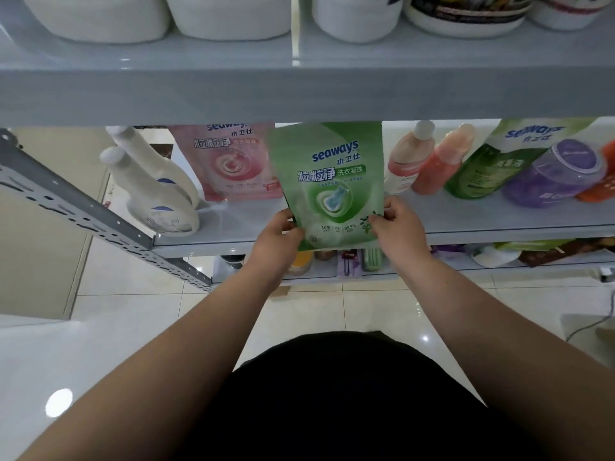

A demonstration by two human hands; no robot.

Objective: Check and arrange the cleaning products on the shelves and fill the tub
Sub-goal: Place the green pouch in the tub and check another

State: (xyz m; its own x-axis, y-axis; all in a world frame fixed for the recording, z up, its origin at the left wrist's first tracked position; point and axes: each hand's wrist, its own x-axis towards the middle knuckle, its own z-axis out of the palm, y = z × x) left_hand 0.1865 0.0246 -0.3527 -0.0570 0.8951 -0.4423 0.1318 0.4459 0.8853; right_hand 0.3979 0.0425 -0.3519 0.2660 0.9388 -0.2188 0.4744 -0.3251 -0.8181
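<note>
A green Seaways laundry-bead pouch [332, 181] stands upright in front of the middle shelf [499, 224], its top hidden behind the shelf above. My left hand [283, 231] pinches its lower left corner. My right hand [396, 224] pinches its lower right corner. A pink Seaways pouch [229, 164] stands behind it to the left on the same shelf.
Two white bottles [156, 191] lean at the shelf's left end. To the right stand two pinkish bottles [432, 161], a green refill pouch [489, 161] and a purple jar [559, 171]. White jugs [229, 15] fill the upper shelf. A lower shelf [382, 277] holds small items. A perforated metal upright [83, 211] slants at left.
</note>
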